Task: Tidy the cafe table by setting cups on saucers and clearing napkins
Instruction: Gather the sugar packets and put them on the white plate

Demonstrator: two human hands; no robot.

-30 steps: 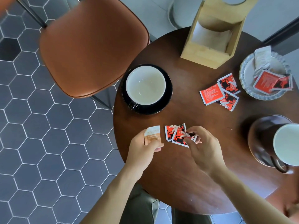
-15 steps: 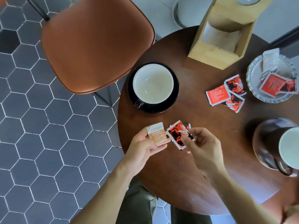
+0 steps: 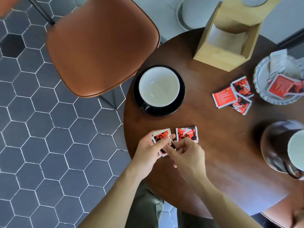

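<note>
My left hand (image 3: 148, 153) grips a small stack of packets (image 3: 160, 139), a red-and-black one on top of a tan one, at the near left edge of the round wooden table (image 3: 222, 153). My right hand (image 3: 185, 153) pinches the same stack from the right. One red packet (image 3: 186, 134) lies flat just beyond my fingers. A white-lined black cup (image 3: 159, 87) sits on a black saucer (image 3: 180, 102). A brown cup (image 3: 294, 150) on a brown saucer (image 3: 269, 140) stands at the right edge.
Three red packets (image 3: 233, 96) lie loose in the table's middle right. A glass dish (image 3: 263, 96) with more packets is at the far right. A wooden napkin holder (image 3: 228, 41) stands at the back. An orange-brown chair (image 3: 102, 46) is to the left.
The right hand lifted a red packet off the table and laid it onto the tan packet in my left hand. One red packet stayed on the table.
</note>
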